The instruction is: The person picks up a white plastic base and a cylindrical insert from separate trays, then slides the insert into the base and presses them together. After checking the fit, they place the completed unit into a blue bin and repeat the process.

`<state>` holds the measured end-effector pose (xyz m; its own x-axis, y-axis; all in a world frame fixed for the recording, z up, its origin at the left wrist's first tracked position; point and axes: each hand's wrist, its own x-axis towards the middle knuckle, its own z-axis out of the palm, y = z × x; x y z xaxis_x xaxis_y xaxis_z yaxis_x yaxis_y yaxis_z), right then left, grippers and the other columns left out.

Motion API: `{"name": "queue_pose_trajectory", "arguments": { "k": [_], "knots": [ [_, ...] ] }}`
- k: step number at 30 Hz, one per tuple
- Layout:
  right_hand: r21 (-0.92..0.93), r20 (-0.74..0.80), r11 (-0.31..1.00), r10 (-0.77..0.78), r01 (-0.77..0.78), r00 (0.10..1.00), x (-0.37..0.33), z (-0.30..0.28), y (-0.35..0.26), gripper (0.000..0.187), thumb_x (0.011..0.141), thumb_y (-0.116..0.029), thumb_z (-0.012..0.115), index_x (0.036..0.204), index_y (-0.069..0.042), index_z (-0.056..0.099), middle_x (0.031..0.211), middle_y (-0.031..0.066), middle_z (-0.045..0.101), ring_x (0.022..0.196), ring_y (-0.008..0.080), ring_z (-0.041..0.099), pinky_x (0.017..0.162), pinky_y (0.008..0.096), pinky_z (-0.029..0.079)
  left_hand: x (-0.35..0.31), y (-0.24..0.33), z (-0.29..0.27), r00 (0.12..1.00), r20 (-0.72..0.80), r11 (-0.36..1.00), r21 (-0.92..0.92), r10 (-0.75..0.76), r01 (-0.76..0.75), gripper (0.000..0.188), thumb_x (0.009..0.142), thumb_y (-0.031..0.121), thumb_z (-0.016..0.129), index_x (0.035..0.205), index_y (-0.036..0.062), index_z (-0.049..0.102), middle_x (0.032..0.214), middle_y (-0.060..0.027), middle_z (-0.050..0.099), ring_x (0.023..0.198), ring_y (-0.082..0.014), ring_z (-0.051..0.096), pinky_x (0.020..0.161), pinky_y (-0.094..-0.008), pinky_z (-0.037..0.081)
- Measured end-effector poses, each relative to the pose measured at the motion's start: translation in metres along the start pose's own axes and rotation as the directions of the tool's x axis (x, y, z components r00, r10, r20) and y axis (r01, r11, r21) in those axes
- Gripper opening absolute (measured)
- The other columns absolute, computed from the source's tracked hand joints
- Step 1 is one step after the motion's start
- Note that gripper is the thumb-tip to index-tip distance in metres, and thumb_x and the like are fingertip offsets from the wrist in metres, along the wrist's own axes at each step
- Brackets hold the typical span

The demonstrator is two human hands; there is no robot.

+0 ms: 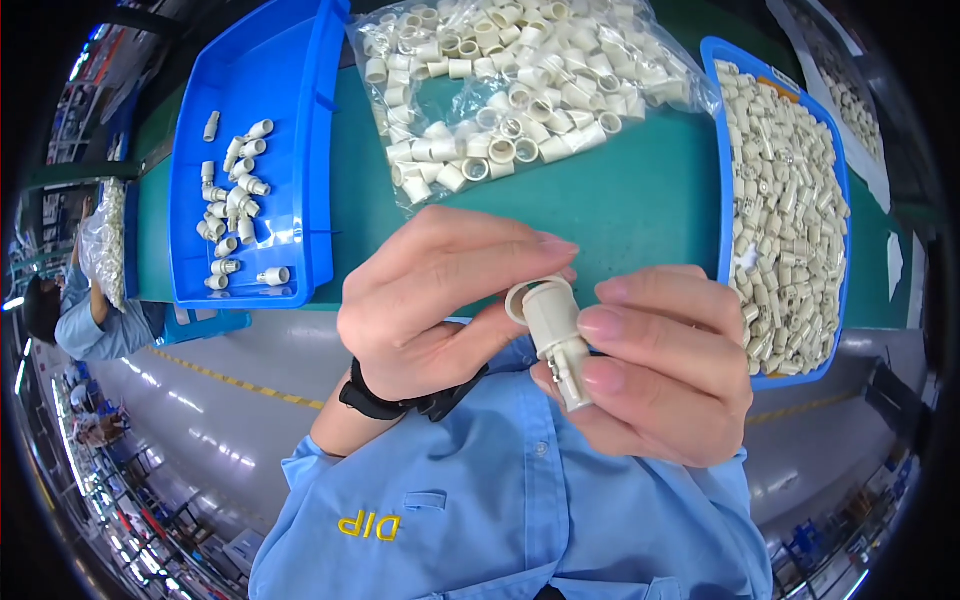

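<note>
My right hand (pixel 668 365) is closed round a small cream plastic fitting (pixel 553 318), with a wide cylinder at the top and a narrower stepped stem below. The fitting is held tilted in front of my chest. At its upper end, my left hand (pixel 455 300) pinches a thin cream ring-like sleeve (pixel 517 303); its round rim touches or overlaps the fitting's side, and I cannot tell which. A dark band is on my left wrist. Beyond my hands lies a clear plastic bag (pixel 455 95) with many loose cream sleeves in and around its mouth.
On the green table (pixel 640 200), a blue tray (pixel 255 75) at left holds several cream fittings. A blue bin (pixel 723 150) at right is heaped with small cream parts. Far left, another person (pixel 100 325) in blue sits by a bag of pale parts (pixel 103 250).
</note>
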<state>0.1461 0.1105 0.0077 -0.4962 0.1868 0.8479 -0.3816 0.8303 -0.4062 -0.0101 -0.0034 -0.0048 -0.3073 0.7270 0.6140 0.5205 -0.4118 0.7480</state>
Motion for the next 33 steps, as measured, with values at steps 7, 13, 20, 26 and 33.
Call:
{"name": "queue_pose_trajectory", "arguments": {
  "k": [7, 13, 20, 26, 33],
  "knots": [
    [0.034, -0.072, 0.998, 0.048, -0.045, 0.996, -0.003, 0.003, -0.001, 0.049, 0.064, 0.0, 0.088, 0.106, 0.0, 0.064, 0.101, 0.0163, 0.066, 0.08, 0.028, 0.064, 0.055, 0.0295, 0.05, 0.0, 0.002, 0.008, 0.999, 0.004, 0.996, 0.076, 0.054, -0.054, 0.032, 0.078, 0.006, 0.08, 0.107, -0.0056, 0.071, 0.097, -0.0177, 0.067, 0.079, -0.0242, 0.071, 0.067, -0.0293, 0.058],
    [0.061, -0.118, 0.991, 0.129, -0.123, 0.985, -0.005, 0.004, -0.006, 0.046, 0.061, 0.005, 0.086, 0.101, 0.004, 0.064, 0.097, 0.0187, 0.065, 0.077, 0.0275, 0.064, 0.053, 0.029, 0.049, 0.005, 0.006, 0.01, 0.998, 0.021, 0.986, 0.155, 0.058, -0.061, 0.037, 0.069, -0.008, 0.079, 0.106, -0.0049, 0.074, 0.098, -0.017, 0.069, 0.08, -0.0228, 0.07, 0.066, -0.0268, 0.058],
    [0.016, 0.246, 0.962, 0.26, -0.272, 0.934, 0.023, -0.029, -0.015, 0.045, 0.054, 0.011, 0.083, 0.096, 0.006, 0.066, 0.089, 0.0199, 0.066, 0.072, 0.0264, 0.063, 0.052, 0.0295, 0.048, -0.004, -0.003, 0.013, 0.995, 0.007, 0.985, 0.139, 0.102, -0.102, 0.038, 0.088, 0.024, 0.074, 0.109, -0.0077, 0.071, 0.093, -0.0199, 0.069, 0.077, -0.0258, 0.07, 0.067, -0.033, 0.057],
    [-0.14, 0.242, 0.941, 0.333, -0.307, 0.911, 0.024, -0.027, -0.029, 0.046, 0.053, 0.011, 0.083, 0.095, 0.006, 0.066, 0.088, 0.0198, 0.066, 0.07, 0.0255, 0.063, 0.052, 0.0296, 0.048, -0.001, 0.003, 0.013, 0.998, 0.04, 0.984, 0.167, 0.051, -0.057, 0.035, 0.089, 0.022, 0.073, 0.107, -0.0077, 0.072, 0.093, -0.0201, 0.069, 0.078, -0.0253, 0.07, 0.067, -0.0316, 0.056],
    [-0.177, 0.295, 0.938, 0.34, -0.299, 0.893, 0.022, -0.021, -0.024, 0.048, 0.054, 0.008, 0.084, 0.098, 0.006, 0.065, 0.087, 0.0174, 0.065, 0.069, 0.0245, 0.061, 0.054, 0.0291, 0.049, -0.001, 0.001, 0.008, 0.995, 0.067, 0.986, 0.143, 0.072, -0.082, 0.036, 0.084, 0.018, 0.078, 0.108, -0.008, 0.072, 0.092, -0.0191, 0.07, 0.079, -0.0249, 0.07, 0.067, -0.0299, 0.056]
  ]
}}
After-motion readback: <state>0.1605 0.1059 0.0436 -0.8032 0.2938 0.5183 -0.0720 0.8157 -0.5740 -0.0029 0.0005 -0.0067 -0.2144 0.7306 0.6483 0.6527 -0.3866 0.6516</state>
